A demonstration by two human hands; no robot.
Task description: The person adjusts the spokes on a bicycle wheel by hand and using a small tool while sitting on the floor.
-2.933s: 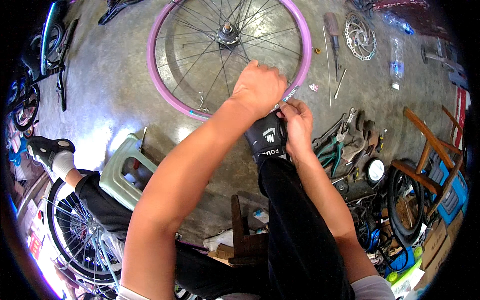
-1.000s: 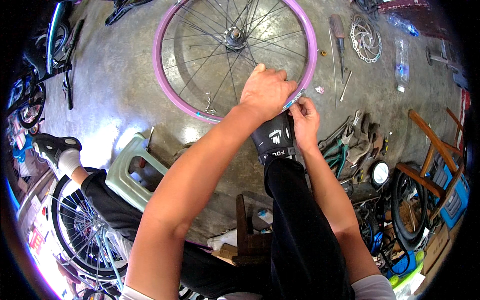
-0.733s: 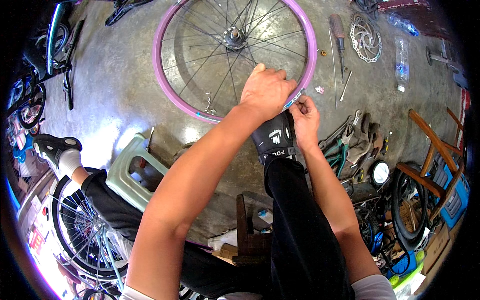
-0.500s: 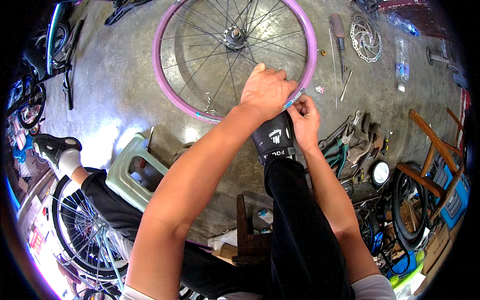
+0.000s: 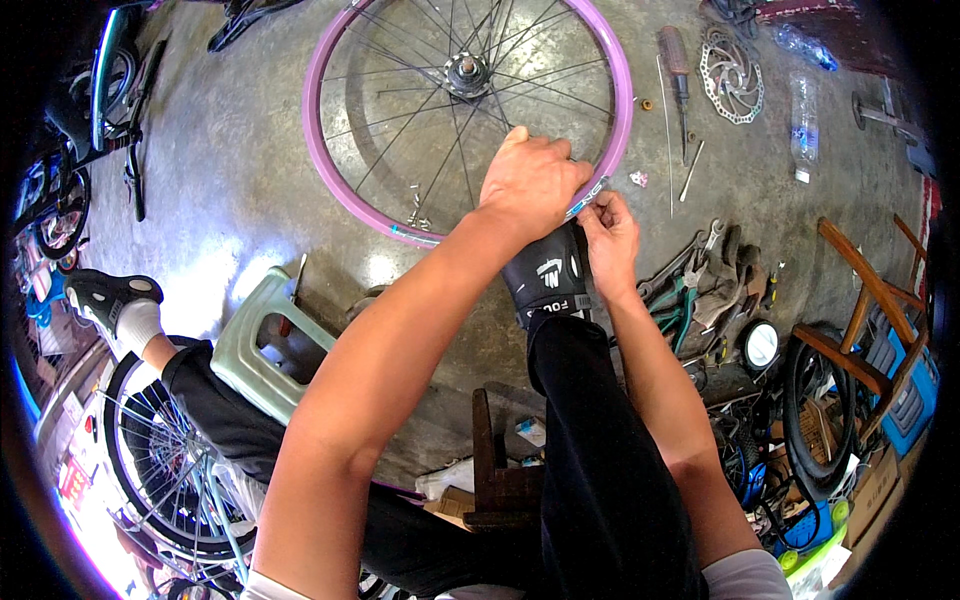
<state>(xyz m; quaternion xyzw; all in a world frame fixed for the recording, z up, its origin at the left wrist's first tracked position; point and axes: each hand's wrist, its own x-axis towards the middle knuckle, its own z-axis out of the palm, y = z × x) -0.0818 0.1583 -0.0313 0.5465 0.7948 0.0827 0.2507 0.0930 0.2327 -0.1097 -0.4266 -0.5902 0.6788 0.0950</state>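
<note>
Nudged slightly left, the purple rim [image 5: 621, 90] looks light, stiff, best edge-held: left hand [image 5: 533, 182] curled around it, right hand [image 5: 612, 240] bunched there, hold unclear

A grey concrete floor [image 5: 230, 160] is carrying a screwdriver [image 5: 675, 60], a brake disc [image 5: 711, 85] and a plastic bottle [image 5: 804, 130] on the right. A thin rod [image 5: 666, 140] is lying beside the screwdriver; a green stool [image 5: 237, 325] is resting leftward.
</note>
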